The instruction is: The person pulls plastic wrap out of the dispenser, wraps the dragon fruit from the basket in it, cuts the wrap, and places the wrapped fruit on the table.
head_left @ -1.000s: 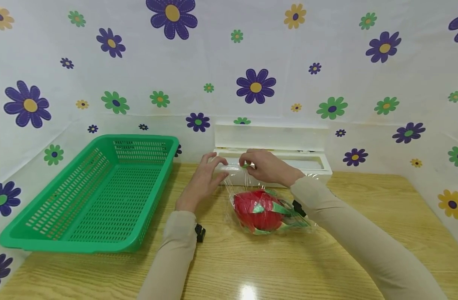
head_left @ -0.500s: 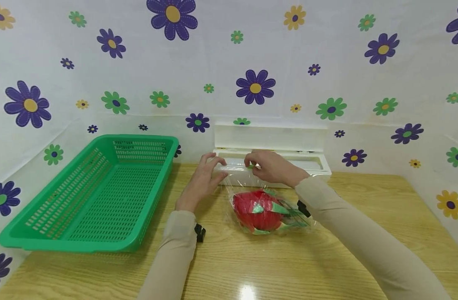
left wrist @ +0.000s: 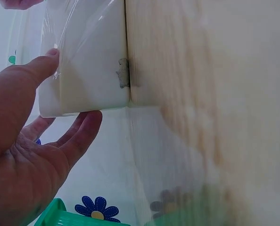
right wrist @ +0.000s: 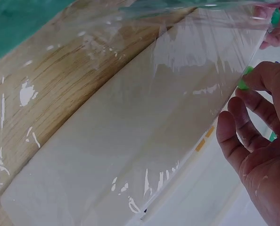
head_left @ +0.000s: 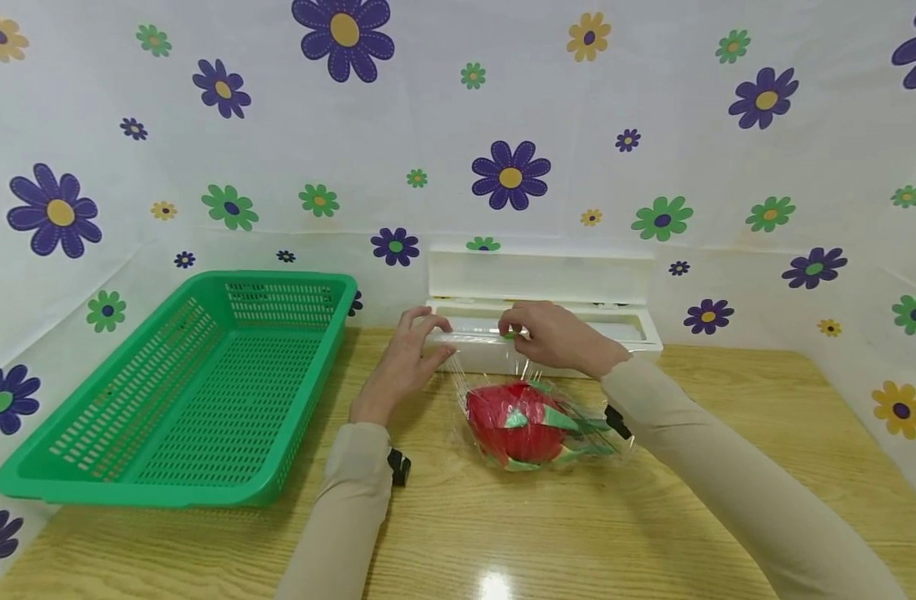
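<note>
A white cling film dispenser (head_left: 480, 360) stands with its lid raised at the back of the table. Clear cling film (right wrist: 182, 52) runs from its front edge over a red, green-leaved dragon fruit (head_left: 513, 421) lying on the wood. With my left hand (head_left: 405, 358) I hold the dispenser's left end. The left wrist view shows the thumb on the film-covered edge and the fingers by the end wall. My right hand (head_left: 558, 337) pinches a small green slide cutter (right wrist: 245, 78) on the dispenser's edge, its other fingers loosely curled.
A green plastic basket (head_left: 258, 487) stands on the left of the wooden table (head_left: 458, 542). Behind everything hangs a white cloth (head_left: 427, 100) with printed flowers, close to the dispenser's raised lid.
My right hand has slid a short way to the right along the dispenser's edge with the green cutter. My left hand stays at the left end; the dragon fruit has hardly moved.
</note>
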`<state>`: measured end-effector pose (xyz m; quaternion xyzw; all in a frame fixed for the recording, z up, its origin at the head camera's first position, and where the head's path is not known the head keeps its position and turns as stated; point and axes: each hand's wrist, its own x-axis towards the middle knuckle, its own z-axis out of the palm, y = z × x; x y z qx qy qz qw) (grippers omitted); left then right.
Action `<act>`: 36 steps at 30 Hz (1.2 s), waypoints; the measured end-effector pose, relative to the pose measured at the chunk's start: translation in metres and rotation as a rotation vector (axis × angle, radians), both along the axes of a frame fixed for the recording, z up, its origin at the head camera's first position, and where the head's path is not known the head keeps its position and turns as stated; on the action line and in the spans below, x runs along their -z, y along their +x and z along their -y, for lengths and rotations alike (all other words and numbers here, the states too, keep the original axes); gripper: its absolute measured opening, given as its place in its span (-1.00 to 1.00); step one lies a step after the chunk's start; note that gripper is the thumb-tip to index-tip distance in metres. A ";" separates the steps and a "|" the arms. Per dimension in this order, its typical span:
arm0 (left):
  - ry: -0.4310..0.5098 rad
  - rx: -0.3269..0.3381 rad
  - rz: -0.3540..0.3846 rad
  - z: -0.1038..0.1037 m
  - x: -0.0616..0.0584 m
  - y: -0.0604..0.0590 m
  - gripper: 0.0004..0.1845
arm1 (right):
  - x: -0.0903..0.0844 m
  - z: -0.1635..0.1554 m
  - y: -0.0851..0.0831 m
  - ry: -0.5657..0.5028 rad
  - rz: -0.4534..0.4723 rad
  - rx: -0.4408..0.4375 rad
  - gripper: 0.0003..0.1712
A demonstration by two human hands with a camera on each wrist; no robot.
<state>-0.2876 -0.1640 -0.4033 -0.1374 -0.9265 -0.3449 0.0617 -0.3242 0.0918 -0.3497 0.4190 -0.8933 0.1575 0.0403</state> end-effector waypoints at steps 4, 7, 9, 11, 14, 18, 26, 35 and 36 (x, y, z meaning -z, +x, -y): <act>-0.005 -0.001 0.006 0.000 0.001 -0.001 -0.70 | 0.000 -0.006 0.001 -0.002 0.004 0.005 -0.80; -0.007 -0.007 0.011 -0.001 0.001 -0.002 -0.71 | 0.000 -0.011 0.002 -0.009 0.008 0.012 -0.81; -0.004 -0.009 0.013 0.000 0.001 -0.001 -0.71 | 0.000 -0.014 0.003 -0.015 0.006 0.015 -0.81; -0.004 -0.009 0.011 0.000 0.001 -0.001 -0.71 | 0.000 -0.016 0.003 -0.024 0.002 0.015 -0.81; -0.002 -0.011 0.013 -0.001 0.001 -0.001 -0.71 | 0.002 -0.019 0.003 -0.035 -0.015 0.008 -0.81; -0.005 -0.014 0.019 -0.001 0.000 0.000 -0.71 | 0.004 -0.022 0.003 -0.042 -0.026 0.009 -0.81; -0.010 -0.014 0.024 -0.001 0.001 0.000 -0.70 | 0.005 -0.023 0.003 -0.028 -0.012 0.042 -0.82; 0.002 -0.001 0.018 -0.001 0.000 0.000 -0.70 | 0.004 -0.024 0.004 -0.031 0.006 0.051 -0.82; 0.003 -0.001 0.019 -0.001 0.000 0.000 -0.70 | 0.004 -0.024 0.004 -0.032 0.006 0.050 -0.82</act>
